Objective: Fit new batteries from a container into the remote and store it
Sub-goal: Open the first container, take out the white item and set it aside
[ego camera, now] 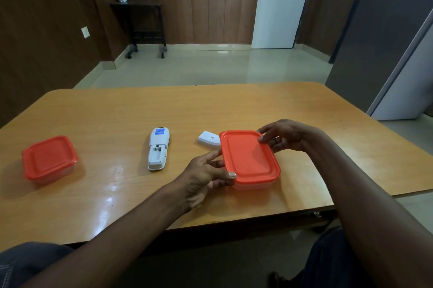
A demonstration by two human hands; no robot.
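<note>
Grip — glossy wooden table

- Office-type rm, prob. meeting rm; wood-panel walls
- Big wooden table; tiled floor
- White door w/ lever handle; small black stand

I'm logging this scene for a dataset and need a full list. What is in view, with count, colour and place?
Container with lid: 1, clear with orange lid, right of table centre, held by both hands.
Second container: 1, clear with orange lid, left side of the table.
Remote: 1, white, face down at centre, battery bay open and empty.
Battery cover: 1, white, behind the held container.
Table: 1, light wood.
Door: 1, white, far wall.
Side table: 1, black, far wall, small plant pot on top.
Left hand: grip on the container's near-left edge.
Right hand: grip on its far-right corner.
</note>
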